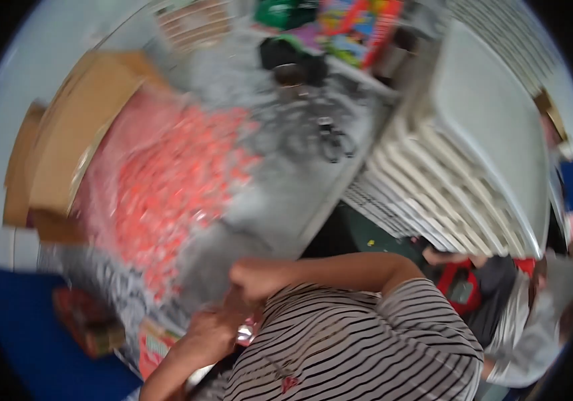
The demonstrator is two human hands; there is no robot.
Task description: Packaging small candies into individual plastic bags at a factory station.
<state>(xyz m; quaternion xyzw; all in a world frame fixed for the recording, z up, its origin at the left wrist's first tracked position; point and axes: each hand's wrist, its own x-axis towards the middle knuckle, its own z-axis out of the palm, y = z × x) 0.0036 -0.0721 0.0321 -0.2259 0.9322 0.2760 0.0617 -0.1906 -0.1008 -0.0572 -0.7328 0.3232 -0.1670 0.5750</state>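
Close against the striped shirt (340, 341), hands: the right hand (256, 279) and left hand (210, 334) meet near the table's edge, fingers bent inward; blur keeps me from telling how tightly they close, or on what.
Shiny piece: a small pink-and-silver thing (246, 331) shows just beside the left hand, below the right; whether it is gripped, I can't tell.
Handling: working this near the shirt, I'd bring both hands out over the tabletop, steady with one, work with the other, and pinch lightly, since anything so small looks easy to drop.
Pink heap: a spread of small pink-orange pieces (179, 180) lies beyond the hands, spilling from a pink plastic liner (123, 134) at the mouth of an open cardboard box (76, 140).
Grey table: the tabletop (266, 214) also bears black-handled scissors (333, 142), well apart from the hands.
Printing: a bright multicoloured package (353, 30) at the far end and a red-and-white printed carton (153, 347) by the left forearm carry graphics; the blur leaves me no lettering to read.
Right side: stacked white trays (493, 127), with a co-worker's pale sleeve (527, 354) past them.
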